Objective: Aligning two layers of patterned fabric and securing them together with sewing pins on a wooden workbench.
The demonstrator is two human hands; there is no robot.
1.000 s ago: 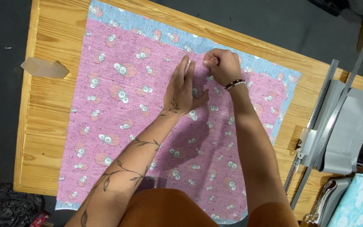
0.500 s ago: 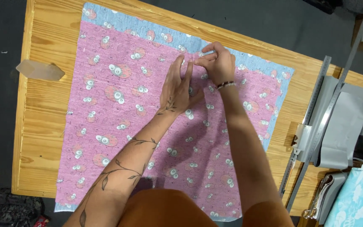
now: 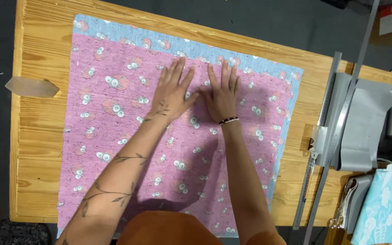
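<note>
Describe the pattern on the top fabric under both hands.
Pink fabric scattered with small round ladybird-like motifs with white eyes, seen in the head view.

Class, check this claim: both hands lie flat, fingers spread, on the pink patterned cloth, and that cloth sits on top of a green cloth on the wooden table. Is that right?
One detail is wrong. The head view shows the left hand and right hand flat, fingers spread, on the pink cloth, but the cloth under it is blue, not green. Both lie on the wooden table.

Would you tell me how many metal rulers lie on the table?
2: a long ruler slanting across the grey fabric at right, and a shorter ruler beside it; others may be hidden.
</note>
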